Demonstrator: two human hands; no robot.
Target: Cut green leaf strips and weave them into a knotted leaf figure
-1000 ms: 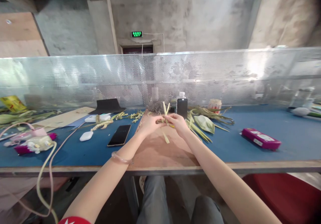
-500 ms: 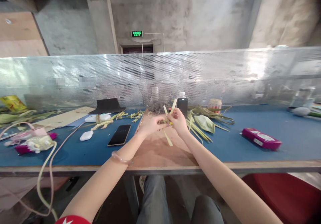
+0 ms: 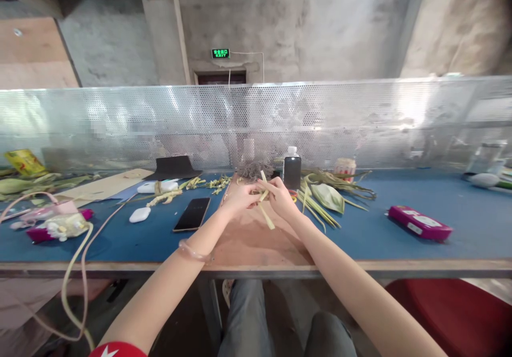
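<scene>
Above a reddish-brown board (image 3: pixel 264 245), both of my hands meet over pale yellow-green leaf strips (image 3: pixel 267 217). My left hand (image 3: pixel 242 196) has its fingers closed on the strips from the left. From the right, my right hand (image 3: pixel 280 196) pinches the same strips, its fingertips almost touching those of the left. One strip end sticks up between the hands and another hangs down toward the board. How the strips cross is partly hidden by my fingers. Just behind the hands lies a tangle of grey fibre (image 3: pixel 254 170).
Long green leaves (image 3: pixel 328 197) lie right of the board, near a dark bottle (image 3: pixel 292 170) with a white cap. A phone (image 3: pixel 192 214) and white earbud case (image 3: pixel 140 215) rest to the left. A magenta pack (image 3: pixel 419 222) sits at right; a perforated metal screen (image 3: pixel 176 125) stands behind.
My right hand has turned and lowered slightly, its fingers now closer over the strips. The strip end that stood up by its fingertips no longer shows there.
</scene>
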